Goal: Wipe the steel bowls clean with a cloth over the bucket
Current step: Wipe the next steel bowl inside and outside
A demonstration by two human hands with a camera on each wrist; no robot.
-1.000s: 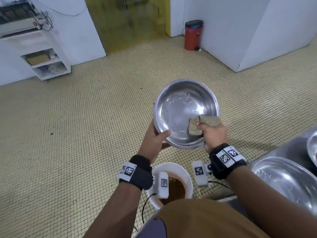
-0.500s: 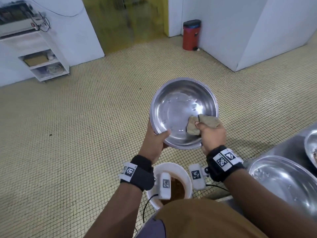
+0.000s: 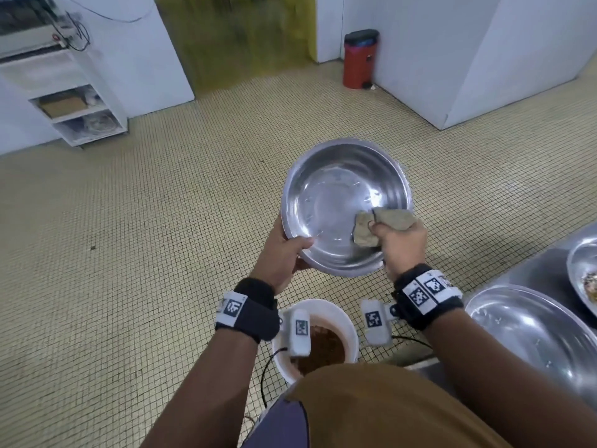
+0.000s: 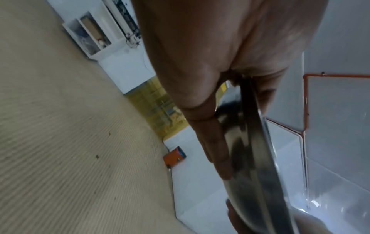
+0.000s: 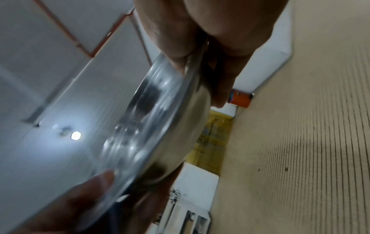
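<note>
A steel bowl [image 3: 336, 202] is being held tilted above the white bucket [image 3: 347, 324] by the left hand [image 3: 281, 257], its thumb hooked over the near rim and its fingers lying under the outside. A crumpled cloth [image 3: 378, 226] is being pinched over the bowl's right rim by the right hand [image 3: 402, 244], with part pressed inside.

Left hand [image 3: 281, 253] grip curled, thumb forward; right hand [image 3: 402, 245] fisted.
</note>
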